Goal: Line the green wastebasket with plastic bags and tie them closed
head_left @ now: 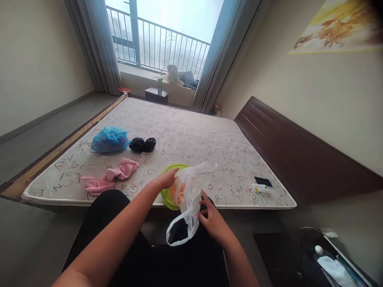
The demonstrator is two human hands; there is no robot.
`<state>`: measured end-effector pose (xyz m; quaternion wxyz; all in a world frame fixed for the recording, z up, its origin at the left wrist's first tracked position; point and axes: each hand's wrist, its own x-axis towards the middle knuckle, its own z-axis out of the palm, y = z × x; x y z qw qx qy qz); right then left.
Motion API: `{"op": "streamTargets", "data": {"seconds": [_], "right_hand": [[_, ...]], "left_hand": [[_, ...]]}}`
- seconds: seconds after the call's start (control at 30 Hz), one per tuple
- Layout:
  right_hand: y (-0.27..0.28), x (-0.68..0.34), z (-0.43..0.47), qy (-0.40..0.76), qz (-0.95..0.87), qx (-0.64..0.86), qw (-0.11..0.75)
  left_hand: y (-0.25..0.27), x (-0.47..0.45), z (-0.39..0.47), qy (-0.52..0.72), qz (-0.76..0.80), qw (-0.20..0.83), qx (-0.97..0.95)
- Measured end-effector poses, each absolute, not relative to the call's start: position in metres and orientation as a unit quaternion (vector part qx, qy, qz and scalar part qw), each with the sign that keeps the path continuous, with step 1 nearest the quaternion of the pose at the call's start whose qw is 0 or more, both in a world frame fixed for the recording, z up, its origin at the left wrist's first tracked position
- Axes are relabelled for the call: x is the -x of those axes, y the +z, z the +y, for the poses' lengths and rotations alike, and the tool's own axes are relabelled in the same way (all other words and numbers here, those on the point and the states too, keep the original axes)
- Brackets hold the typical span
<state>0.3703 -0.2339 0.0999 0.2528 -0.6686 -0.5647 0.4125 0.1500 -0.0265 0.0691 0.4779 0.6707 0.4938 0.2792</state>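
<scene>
A white plastic bag [191, 187] with loop handles and orange printing rests partly in a lime-green basket [168, 202] at the near edge of the mattress. Something orange-toned shows through its thin film. My left hand [169, 178] is closed on the bag's left side, over the basket; its fingertips are partly hidden by the plastic. Against the right side of the bag is my right hand [212, 218], fingers apart and slightly bent, the tips touching or very close to the film. One handle loop droops toward my lap.
On the mattress [185, 131] lie a blue plastic bag [110, 139], a tied black bag [143, 144], a pink cloth [110, 176], and a dark flat device [263, 181] with a white cable. A dark headboard [275, 127] stands at right. A nightstand [156, 95] stands near the window.
</scene>
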Motion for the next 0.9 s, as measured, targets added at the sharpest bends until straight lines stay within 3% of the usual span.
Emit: {"op": "streamTargets", "data": {"seconds": [0.2,0.33,0.43,0.53,0.7,0.83,0.9], "right_hand": [[0.105,-0.339,-0.219,0.323,-0.703,0.612,0.166],[0.105,-0.317,-0.203,0.286,-0.739,0.59,0.159],[0.097,-0.314,-0.191,0.283,-0.71,0.611,0.208],[0.089,-0.328,-0.18,0.295,-0.634,0.649,0.297],[0.086,-0.375,-0.163,0.404,-0.463,0.676,0.407],[0.09,-0.403,-0.148,0.469,-0.323,0.638,0.518],[0.098,-0.408,-0.146,0.479,-0.297,0.64,0.521]], "left_hand": [[0.118,-0.163,-0.025,0.233,0.446,0.416,-0.757],[0.124,-0.177,-0.034,0.172,0.409,0.388,-0.808],[0.119,-0.179,-0.036,0.166,0.408,0.364,-0.821],[0.112,-0.167,-0.033,0.251,0.442,0.343,-0.79],[0.097,-0.113,-0.027,0.401,0.518,0.425,-0.625],[0.079,-0.064,-0.027,0.349,0.56,0.474,-0.584],[0.071,-0.047,-0.033,0.322,0.576,0.485,-0.575]]}}
